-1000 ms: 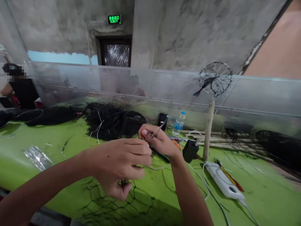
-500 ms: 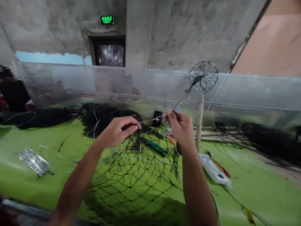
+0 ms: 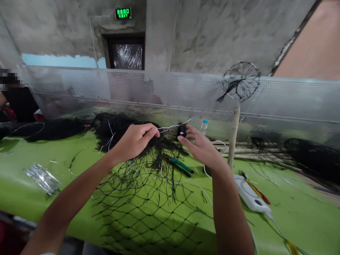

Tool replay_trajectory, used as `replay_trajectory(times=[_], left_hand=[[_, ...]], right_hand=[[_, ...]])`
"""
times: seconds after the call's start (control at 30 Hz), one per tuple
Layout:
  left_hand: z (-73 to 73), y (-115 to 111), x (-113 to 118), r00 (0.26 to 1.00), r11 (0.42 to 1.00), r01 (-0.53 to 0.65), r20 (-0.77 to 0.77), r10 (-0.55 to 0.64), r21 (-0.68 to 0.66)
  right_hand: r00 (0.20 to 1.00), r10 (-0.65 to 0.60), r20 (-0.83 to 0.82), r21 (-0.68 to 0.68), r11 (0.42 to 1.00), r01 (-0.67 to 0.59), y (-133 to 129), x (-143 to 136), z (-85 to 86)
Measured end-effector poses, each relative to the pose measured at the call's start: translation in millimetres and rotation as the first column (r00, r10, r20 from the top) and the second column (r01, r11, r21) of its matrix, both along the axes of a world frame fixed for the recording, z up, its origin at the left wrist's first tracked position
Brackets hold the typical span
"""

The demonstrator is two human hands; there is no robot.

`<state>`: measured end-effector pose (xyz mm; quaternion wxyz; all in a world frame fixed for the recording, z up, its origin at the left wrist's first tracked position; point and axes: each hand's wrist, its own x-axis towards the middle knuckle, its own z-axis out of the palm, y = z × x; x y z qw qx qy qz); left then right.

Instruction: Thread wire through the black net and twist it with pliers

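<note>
My left hand (image 3: 143, 136) pinches a thin pale wire (image 3: 170, 127) that stretches to the right, its far end sticking up past the phone. My right hand (image 3: 198, 143) has its fingers spread and holds nothing; its fingertips are beside the black phone (image 3: 182, 131). Below both hands a black net (image 3: 148, 198) spreads over the green table. Green-handled pliers (image 3: 180, 165) lie on it between the hands. Behind my left hand sits a heap of black netting (image 3: 117, 129).
A wooden post (image 3: 234, 136) stands right of my right hand, with a round net frame (image 3: 241, 81) above it. A white power strip (image 3: 251, 194), a yellow-red tool (image 3: 258, 191), a bottle (image 3: 204, 126) and clear packets (image 3: 42, 179) lie around. A person (image 3: 20, 101) is at far left.
My right hand has opened and let go of the wire and dark net strands. The wire now extends free from my left hand. The view has shifted slightly.
</note>
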<state>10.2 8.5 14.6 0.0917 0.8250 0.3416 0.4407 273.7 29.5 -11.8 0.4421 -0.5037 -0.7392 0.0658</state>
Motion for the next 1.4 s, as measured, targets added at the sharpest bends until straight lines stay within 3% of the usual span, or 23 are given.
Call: replay_trajectory(times=[0.07, 0.1, 0.17, 0.23, 0.33, 0.43, 0.57, 0.67, 0.83, 1.0, 1.17, 1.3, 1.4], left_hand=[[2.0, -2, -2, 0.999, 0.999, -0.036, 0.011, 0.035, 0.038], [3.1, -4, -4, 0.998, 0.996, -0.055, 0.015, 0.054, 0.069], [4.8, -7, -6, 0.995, 0.982, -0.099, 0.017, 0.098, 0.158], [4.2, -10, -7, 0.988, 0.954, -0.153, 0.028, 0.151, 0.258], [-0.9, -13, -8, 0.980, 0.921, -0.200, 0.074, 0.185, 0.335], [-8.4, -13, -9, 0.978, 0.910, -0.206, 0.103, 0.181, 0.360], [-15.6, -11, -12, 0.983, 0.935, -0.182, 0.077, 0.167, 0.303], [-17.4, -11, -15, 0.994, 0.964, -0.110, 0.052, 0.100, 0.241], [-21.0, -15, -18, 0.998, 0.995, 0.045, 0.039, -0.049, 0.091], [-24.5, -18, -18, 0.973, 0.982, 0.190, 0.137, -0.186, -0.017], [-18.5, -18, -29, 0.938, 0.955, 0.286, 0.230, -0.261, -0.084], [-12.2, -17, -39, 0.948, 0.946, 0.314, 0.076, -0.308, -0.080], [-9.9, -19, -39, 0.959, 0.961, 0.273, -0.067, -0.275, -0.038]], right_hand=[[0.957, -0.263, 0.127, 0.051, 0.965, 0.258, -17, -4, 5.9], [0.939, -0.298, 0.173, 0.067, 0.955, 0.290, -26, -8, 9.0], [0.972, -0.101, 0.210, 0.024, 0.995, 0.099, -44, -17, 14.0], [0.981, 0.077, 0.179, -0.007, 0.997, -0.076, -61, -27, 16.5], [0.985, 0.088, 0.149, 0.013, 0.996, -0.091, -75, -40, 16.5], [0.970, 0.215, 0.113, -0.053, 0.976, -0.211, -74, -48, 14.4], [0.955, 0.292, 0.051, -0.023, 0.956, -0.291, -59, -48, 11.3], [0.962, 0.273, 0.027, 0.129, 0.953, -0.275, -52, -44, 9.6], [0.950, 0.309, 0.036, 0.392, 0.870, -0.298, -51, -44, 7.4], [0.950, 0.285, 0.130, 0.398, 0.862, -0.313, -48, -42, 7.5], [0.954, 0.287, 0.082, 0.454, 0.842, -0.292, -42, -31, 9.3], [0.970, 0.241, 0.012, 0.530, 0.822, -0.210, -39, -26, 9.3], [0.974, 0.227, -0.005, 0.546, 0.817, -0.188, -37, -25, 8.9]])
